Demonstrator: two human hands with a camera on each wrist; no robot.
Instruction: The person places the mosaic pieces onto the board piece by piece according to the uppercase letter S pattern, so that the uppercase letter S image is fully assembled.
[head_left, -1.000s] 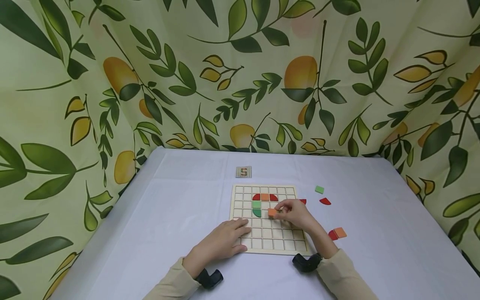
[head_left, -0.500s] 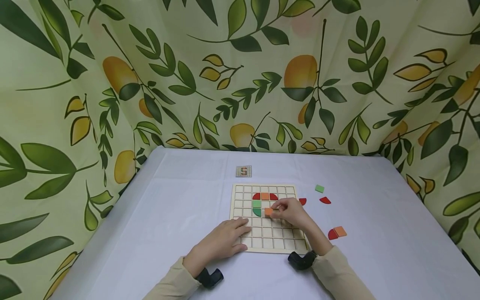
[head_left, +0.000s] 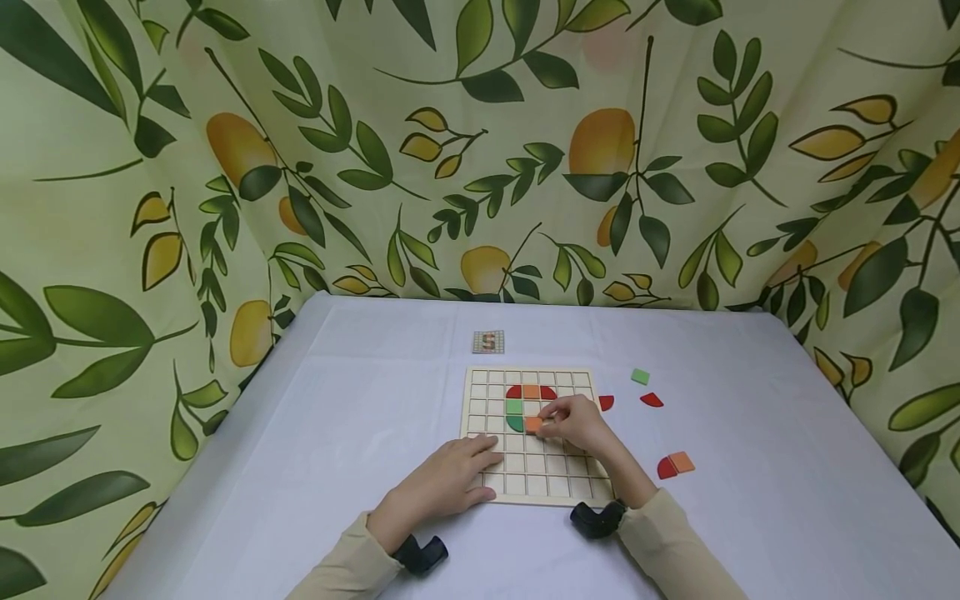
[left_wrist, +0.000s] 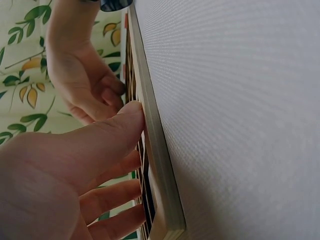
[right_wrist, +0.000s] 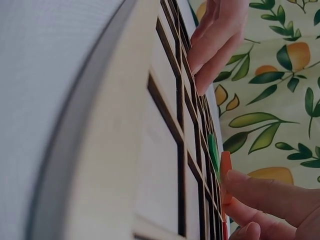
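A wooden grid board (head_left: 551,490) lies on the table. My right hand (head_left: 576,423) pinches an orange square tile (head_left: 533,426) over the board, just right of a green quarter-round tile (head_left: 514,423). In the right wrist view the orange tile (right_wrist: 226,167) stands slightly proud of the grid between thumb and fingers. My left hand (head_left: 453,475) rests with spread, straight fingers on the board's front left corner. A light green square (head_left: 513,407), a red quarter-round (head_left: 513,392), an orange square (head_left: 531,392) and another red quarter-round (head_left: 549,392) sit in the grid.
A small pattern card (head_left: 488,342) lies behind the board. To its right are loose pieces: a green square (head_left: 640,377), a red quarter-round (head_left: 652,400), another red one (head_left: 607,402) by the board's edge, and a red piece (head_left: 667,467) touching an orange square (head_left: 682,462).
My right hand has shifted left with the orange tile, bringing it close to the green quarter-round. The left hand has stayed in place on the board.
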